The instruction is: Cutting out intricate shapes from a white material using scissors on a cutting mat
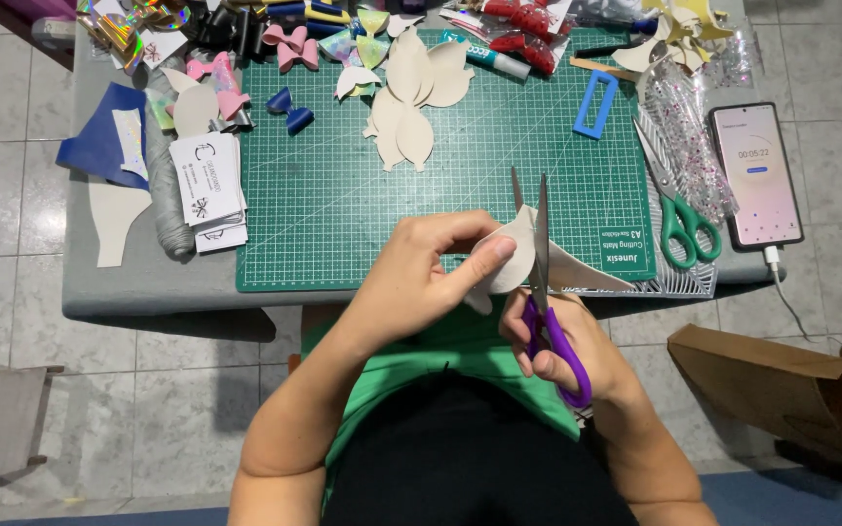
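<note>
My left hand [421, 278] pinches a cream-coloured sheet piece [509, 255] by its left lobe, thumb on top. My right hand [562, 343] grips purple-handled scissors [543, 292]; their blades point away from me and stand slightly apart across the cream piece. Both hands hover at the near edge of a green cutting mat [343, 195]. Several cut cream petal shapes [411, 93] lie on the mat's far side.
Green-handled scissors [679, 219] and a phone [757, 173] on a cable lie right of the mat. A blue rectangular frame [594, 104], small bows [289, 109], paper cards [207, 190], a glue stick [489, 56] and glittery scraps crowd the table. A cardboard box [782, 390] sits on the floor at the right.
</note>
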